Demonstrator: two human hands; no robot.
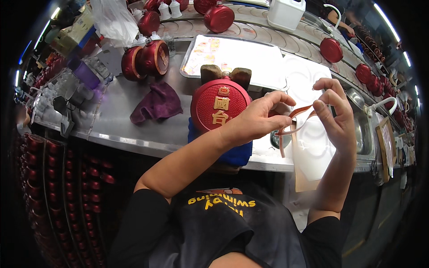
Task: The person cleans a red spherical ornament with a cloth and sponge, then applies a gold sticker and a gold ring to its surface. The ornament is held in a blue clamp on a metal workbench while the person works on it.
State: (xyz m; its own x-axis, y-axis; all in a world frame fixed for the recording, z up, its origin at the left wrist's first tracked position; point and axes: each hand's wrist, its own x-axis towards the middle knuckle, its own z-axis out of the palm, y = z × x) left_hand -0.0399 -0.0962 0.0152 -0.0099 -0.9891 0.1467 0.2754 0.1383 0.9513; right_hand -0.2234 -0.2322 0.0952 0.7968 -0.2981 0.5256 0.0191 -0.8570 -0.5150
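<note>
Both my hands hold a thin reddish-brown ribbon strip (295,121) above the steel worktable (116,120). My left hand (257,118) pinches one end of it between thumb and fingers. My right hand (335,111) pinches the other end, fingers curled. Just left of my left hand stands a round red flask-shaped bottle (219,105) with gold characters on its face, resting on a blue cloth (237,154). Its neck is wedged between two brown wooden blocks (225,73).
A purple cloth (157,103) lies on the table at left. Two more red bottles (145,59) stand behind it. A metal tray (237,56) with a printed sheet sits at the back. Other red bottles ride a curved conveyor (268,29). A white jug (286,12) stands behind. Racks of bottles (53,178) fill the lower left.
</note>
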